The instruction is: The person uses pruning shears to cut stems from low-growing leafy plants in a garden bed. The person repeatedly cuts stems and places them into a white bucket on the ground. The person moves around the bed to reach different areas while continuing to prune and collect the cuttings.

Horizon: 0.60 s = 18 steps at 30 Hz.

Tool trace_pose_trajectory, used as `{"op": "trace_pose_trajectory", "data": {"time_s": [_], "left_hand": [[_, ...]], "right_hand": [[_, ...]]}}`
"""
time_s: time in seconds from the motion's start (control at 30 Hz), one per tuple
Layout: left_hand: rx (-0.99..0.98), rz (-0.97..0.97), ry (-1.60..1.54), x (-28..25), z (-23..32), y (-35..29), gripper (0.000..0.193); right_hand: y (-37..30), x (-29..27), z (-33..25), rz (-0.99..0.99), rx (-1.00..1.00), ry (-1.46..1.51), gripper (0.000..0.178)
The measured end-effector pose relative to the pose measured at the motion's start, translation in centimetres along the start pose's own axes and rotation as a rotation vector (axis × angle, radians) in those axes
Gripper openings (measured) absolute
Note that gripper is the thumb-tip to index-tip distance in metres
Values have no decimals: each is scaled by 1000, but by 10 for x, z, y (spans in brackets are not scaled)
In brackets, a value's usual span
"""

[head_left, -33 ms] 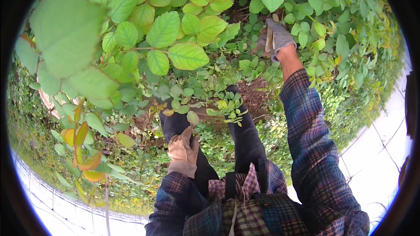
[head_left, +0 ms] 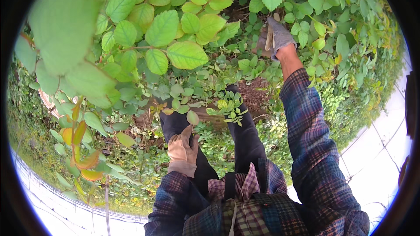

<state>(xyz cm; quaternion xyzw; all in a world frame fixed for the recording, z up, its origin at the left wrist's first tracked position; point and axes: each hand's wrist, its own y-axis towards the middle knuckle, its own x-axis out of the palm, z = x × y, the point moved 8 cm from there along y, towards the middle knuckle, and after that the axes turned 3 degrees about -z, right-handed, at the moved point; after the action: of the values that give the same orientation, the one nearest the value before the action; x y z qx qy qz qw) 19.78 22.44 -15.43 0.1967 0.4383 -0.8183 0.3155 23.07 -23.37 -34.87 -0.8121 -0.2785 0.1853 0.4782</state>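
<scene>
My right hand (head_left: 283, 38), in a thin grey glove, reaches far into the rose leaves at the upper right. It is closed around a tool with a pale, wooden-looking handle (head_left: 269, 37); the working end is lost among leaves and shadow, so its kind does not show. My left hand (head_left: 183, 148) wears a tan work glove and rests against my dark-trousered left leg (head_left: 174, 124). Its thumb stands apart from the fingers, and nothing shows in it. A rose stem with broad green leaves (head_left: 162, 28) hangs close in front, left of the right hand.
Large blurred leaves (head_left: 65, 30) fill the near left, with a reddish-yellow shoot (head_left: 78, 142) below them. Low foliage surrounds my legs, with brown soil (head_left: 253, 94) beside my right leg. White sheeting with dark lines (head_left: 376, 140) lies along the right edge.
The near leaves and the shoot at the left have shifted slightly to the left. Both hands stay where they were.
</scene>
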Motion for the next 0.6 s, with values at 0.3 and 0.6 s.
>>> {"op": "trace_pose_trajectory", "data": {"time_s": [0.3, 0.6], "left_hand": [[-37, -76, 40, 6, -4, 2, 37], [-109, -111, 63, 4, -5, 2, 37]], "right_hand": [[27, -19, 2, -104, 87, -202, 34], [-46, 3, 4, 160, -117, -742, 78]]}}
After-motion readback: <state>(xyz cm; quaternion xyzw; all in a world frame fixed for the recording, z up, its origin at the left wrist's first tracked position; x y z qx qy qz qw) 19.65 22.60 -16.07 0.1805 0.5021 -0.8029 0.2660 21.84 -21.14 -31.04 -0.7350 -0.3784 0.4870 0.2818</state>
